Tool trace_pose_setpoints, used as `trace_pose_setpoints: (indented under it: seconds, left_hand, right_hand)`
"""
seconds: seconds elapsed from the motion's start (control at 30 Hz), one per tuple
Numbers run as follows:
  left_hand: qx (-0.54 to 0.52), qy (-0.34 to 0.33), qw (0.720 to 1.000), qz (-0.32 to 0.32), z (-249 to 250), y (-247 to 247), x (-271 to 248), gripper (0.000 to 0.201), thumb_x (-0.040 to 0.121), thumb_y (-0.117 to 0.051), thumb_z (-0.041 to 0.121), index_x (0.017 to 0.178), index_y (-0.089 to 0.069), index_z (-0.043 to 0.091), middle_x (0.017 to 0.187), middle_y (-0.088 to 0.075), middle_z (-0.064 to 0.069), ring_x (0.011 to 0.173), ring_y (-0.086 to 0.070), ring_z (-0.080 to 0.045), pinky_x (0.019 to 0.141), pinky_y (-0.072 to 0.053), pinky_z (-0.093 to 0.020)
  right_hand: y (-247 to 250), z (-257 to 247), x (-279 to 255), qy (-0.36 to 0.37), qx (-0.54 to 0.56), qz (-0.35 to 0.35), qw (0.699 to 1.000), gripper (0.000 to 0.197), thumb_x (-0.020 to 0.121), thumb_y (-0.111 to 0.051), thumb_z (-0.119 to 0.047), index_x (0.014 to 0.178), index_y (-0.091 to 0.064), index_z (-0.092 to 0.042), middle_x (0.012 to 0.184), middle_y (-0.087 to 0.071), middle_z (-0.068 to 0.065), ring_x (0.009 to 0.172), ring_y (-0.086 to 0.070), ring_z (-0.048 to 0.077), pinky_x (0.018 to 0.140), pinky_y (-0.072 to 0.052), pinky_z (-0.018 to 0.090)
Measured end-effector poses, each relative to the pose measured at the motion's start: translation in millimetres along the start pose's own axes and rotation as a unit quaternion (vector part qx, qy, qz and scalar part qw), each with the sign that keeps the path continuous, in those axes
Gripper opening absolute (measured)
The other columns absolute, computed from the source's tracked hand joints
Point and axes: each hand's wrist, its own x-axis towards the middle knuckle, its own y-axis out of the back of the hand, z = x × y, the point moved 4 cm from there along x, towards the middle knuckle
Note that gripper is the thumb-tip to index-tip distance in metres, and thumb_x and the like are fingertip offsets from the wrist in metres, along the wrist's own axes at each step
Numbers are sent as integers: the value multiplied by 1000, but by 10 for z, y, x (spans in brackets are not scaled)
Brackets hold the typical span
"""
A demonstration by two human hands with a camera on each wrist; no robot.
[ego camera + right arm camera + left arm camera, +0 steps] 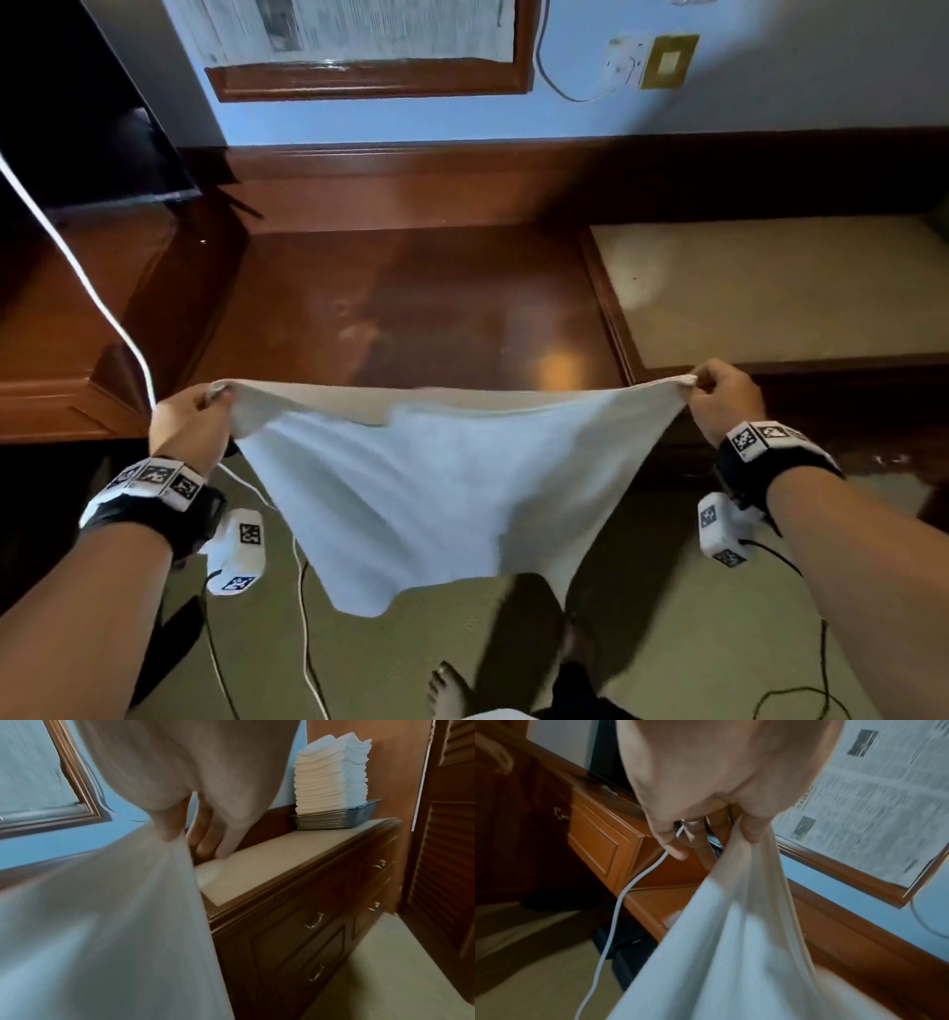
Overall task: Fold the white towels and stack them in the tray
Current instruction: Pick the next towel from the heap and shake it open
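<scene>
A white towel (441, 478) hangs spread in the air in front of the wooden desk (411, 298), its lower edge loose and blurred. My left hand (205, 411) pinches its upper left corner, seen close in the left wrist view as my left hand (731, 833) on the towel (731, 943). My right hand (714, 390) pinches the upper right corner; the right wrist view shows my right hand (177, 833) on the towel (102, 923). A tall stack of folded white towels (329, 772) stands in a mesh tray (334, 817) at the dresser's far end.
A dresser with a pale top (770, 293) stands right of the desk. A dark screen (77, 128) is at the left, a white cable (77, 267) hangs beside my left hand. A newspaper-covered frame (359, 46) is on the blue wall. Cables and my bare feet (452, 694) are on the floor.
</scene>
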Motion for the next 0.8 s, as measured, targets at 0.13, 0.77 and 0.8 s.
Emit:
trace_pose_setpoints:
  seconds: [0.13,0.77,0.8]
  left_hand:
    - [66,77,993,67,-32,184,73,37,101,-47,28,119,-68,4,119,-63,-30,109,-61,-50,96,-50,-51]
    - [-446,172,867,142,487,123,205,38,106,-28,21,131,-52,5,87,-69,-11,77,-75,-25,72,-62,-44]
    - [-464,176,855,148,536,99,313,37,106,-28,21,132,-51,7,89,-70,-11,80,-75,-26,76,-62,-46]
  right_hand:
    - [37,149,-2,-30,-13,74,997,13,85,-67,-25,91,-69,-14,104,-64,18,98,-58,40,85,-51,42]
    - [-105,-958,111,-231,541,167,791,28,98,-39,-14,122,-49,-27,118,-63,15,89,-68,26,72,-62,45]
    - [-106,-1023,215,-225,555,157,786,31,99,-42,-13,127,-49,-23,121,-64,14,89,-68,23,69,-62,41]
